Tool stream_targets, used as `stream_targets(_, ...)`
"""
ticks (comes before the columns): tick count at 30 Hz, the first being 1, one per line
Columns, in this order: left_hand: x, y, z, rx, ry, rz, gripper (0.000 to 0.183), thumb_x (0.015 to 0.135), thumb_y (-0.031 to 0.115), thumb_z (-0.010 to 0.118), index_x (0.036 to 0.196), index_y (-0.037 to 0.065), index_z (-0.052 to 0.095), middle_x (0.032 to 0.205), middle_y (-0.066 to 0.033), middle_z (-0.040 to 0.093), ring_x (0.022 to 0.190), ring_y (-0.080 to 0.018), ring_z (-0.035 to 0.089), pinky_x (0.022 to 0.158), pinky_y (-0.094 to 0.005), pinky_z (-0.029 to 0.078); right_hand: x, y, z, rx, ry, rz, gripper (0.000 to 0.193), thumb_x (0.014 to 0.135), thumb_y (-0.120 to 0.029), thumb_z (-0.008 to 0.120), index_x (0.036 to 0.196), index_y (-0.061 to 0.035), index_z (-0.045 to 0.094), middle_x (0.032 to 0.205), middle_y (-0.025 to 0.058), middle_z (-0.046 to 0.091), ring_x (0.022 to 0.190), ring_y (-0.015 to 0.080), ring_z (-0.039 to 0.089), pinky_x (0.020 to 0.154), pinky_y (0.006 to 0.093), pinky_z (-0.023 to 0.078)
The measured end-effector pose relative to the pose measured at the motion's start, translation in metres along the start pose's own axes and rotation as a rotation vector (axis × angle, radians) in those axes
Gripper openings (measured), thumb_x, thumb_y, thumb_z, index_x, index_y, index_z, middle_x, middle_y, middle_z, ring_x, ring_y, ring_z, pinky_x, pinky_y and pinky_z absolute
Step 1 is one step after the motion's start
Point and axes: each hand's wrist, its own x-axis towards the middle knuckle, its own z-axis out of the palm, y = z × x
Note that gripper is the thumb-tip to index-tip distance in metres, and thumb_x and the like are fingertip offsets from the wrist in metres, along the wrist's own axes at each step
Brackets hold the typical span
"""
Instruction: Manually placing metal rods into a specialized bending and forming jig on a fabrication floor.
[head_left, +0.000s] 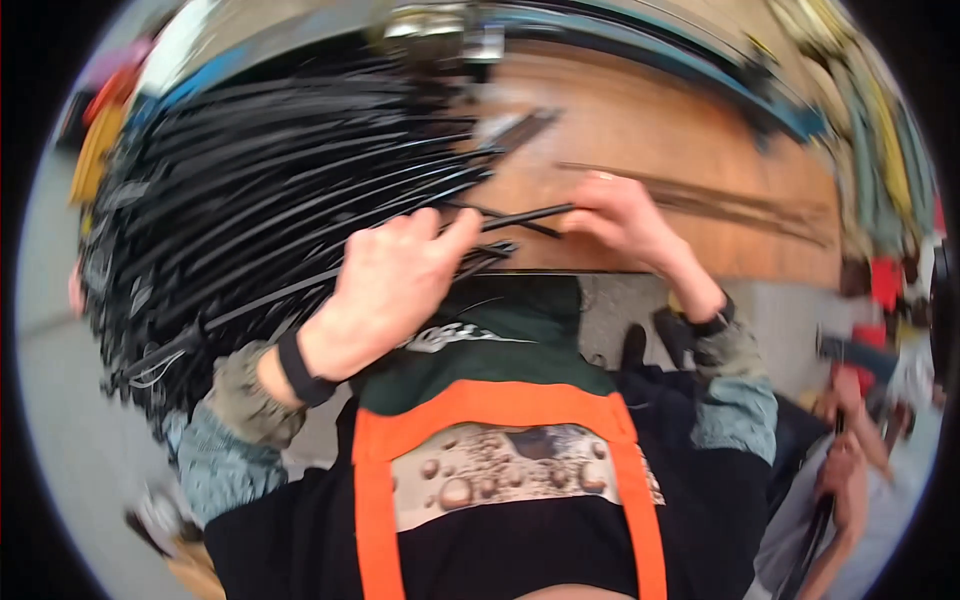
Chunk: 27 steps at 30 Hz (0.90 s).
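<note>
A long, thin black rod [528, 215] runs between my two hands above the near edge of the wooden table. My left hand [392, 268] is closed round it, back of the hand up. The thumb and fingers of my right hand [618, 212] pinch the rod's right end. Just under the rod, another short black end [540, 229] crosses it at a slant. Beneath and beside my left hand lies a big heap of similar black rods [270, 170], their ends pointing toward the table's middle. Motion blur hides the finer detail of the rod tips.
Thin brown rods [735, 205] lie on the wooden table [640, 110], right of my right hand. A blue-edged metal rail [660, 50] with a blurred metal fitting [425, 35] spans the back. At lower right, another person's hands [845, 470] hold a dark rod.
</note>
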Motion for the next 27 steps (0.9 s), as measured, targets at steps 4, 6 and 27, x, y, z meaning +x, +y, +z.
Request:
stream_targets(4,0.031,0.012,-0.015,-0.024,0.005,0.14,0.023,0.081,0.012,0.064,0.103,0.013,0.058,0.068,-0.0041,0.051,0.057,-0.0227,0.061,0.045,-0.037,0.048,-0.031,-0.007,0.007,0.155,0.346,0.101,0.019,0.086,-0.021,0.069,0.095,-0.0043,0.069,0.073,0.0105,0.057,0.066,0.026,0.053,0.061,0.0362,0.042)
stream_targets(6,0.036,0.016,-0.018,-0.033,-0.019,0.165,0.02,0.084,0.013,0.065,0.102,0.013,0.058,0.067,-0.004,0.051,0.056,-0.0229,0.06,0.045,-0.0376,0.046,-0.038,-0.013,0.01,0.134,0.382,0.106,0.02,0.085,-0.02,0.069,0.099,-0.0041,0.069,0.072,0.0101,0.056,0.067,0.0258,0.053,0.061,0.0355,0.042)
stream_targets(27,0.186,-0.007,-0.069,0.18,0.036,0.47,0.036,0.078,-0.002,0.056,0.113,0.007,0.057,0.082,-0.0113,0.052,0.079,-0.0288,0.057,0.066,-0.0393,0.049,-0.009,0.029,-0.083,-0.36,0.732,-0.089,0.049,0.085,-0.019,0.072,0.131,-0.0074,0.057,0.091,0.0105,0.067,0.078,0.0276,0.066,0.064,0.036,0.053)
